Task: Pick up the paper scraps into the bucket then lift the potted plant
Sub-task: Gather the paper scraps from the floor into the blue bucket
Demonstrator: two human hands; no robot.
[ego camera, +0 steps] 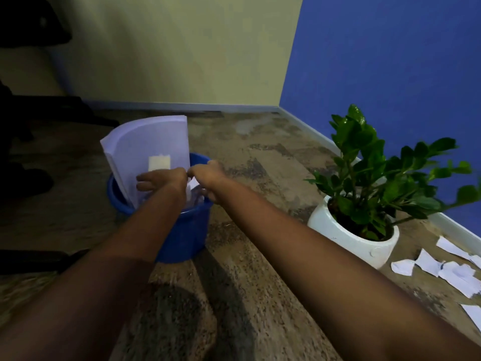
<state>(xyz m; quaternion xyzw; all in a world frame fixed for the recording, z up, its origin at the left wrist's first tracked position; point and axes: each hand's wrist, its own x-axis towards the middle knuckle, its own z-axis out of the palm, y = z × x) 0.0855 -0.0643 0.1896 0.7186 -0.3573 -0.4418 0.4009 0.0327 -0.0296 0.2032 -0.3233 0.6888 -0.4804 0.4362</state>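
Over the blue bucket (187,235), centre left: left hand (162,181) fingers spread flat on the tall white sheets (145,142), right hand (208,175) fingers curled just above a small scrap (194,183), grip unclear. Other paper scraps (453,274) on the floor (260,256), lower right, beside the potted plant (348,238).

place: indoor room, an office or a home – cannot tell which | walls: cream wall (182,48) meets blue wall (390,61) in a corner, pale skirting (182,106) along both | floor: speckled brown stone floor (260,165) | furniture: dark chair-like shapes (31,24) at left edge, blurred | decor: potted plant (364,183) in white pot near the blue wall
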